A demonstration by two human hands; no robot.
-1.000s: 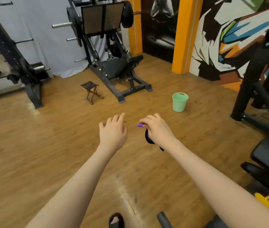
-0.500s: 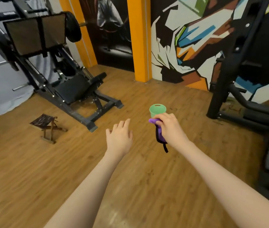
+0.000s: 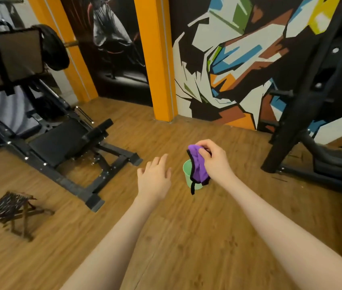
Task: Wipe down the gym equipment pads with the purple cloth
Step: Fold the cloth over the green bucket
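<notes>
My right hand point(image 3: 213, 160) grips a bunched purple cloth point(image 3: 198, 167) with a black edge, which hangs in the air over the floor. Just left of it my left hand point(image 3: 154, 180) floats with its fingers straight and relaxed, holding nothing. A black leg-press machine with a padded seat point(image 3: 58, 141) stands at the left, well away from both hands. Another black machine frame point(image 3: 304, 105) rises at the right.
A small green bucket point(image 3: 188, 174) stands on the wooden floor, partly hidden behind the cloth. A low folding stool point(image 3: 9, 208) sits at the lower left. An orange pillar point(image 3: 157, 59) and a painted wall close off the far side.
The view has swung right and moved closer to the green bucket, which now sits behind the cloth. More of the cloth hangs out of my right hand. My left hand stays empty.
</notes>
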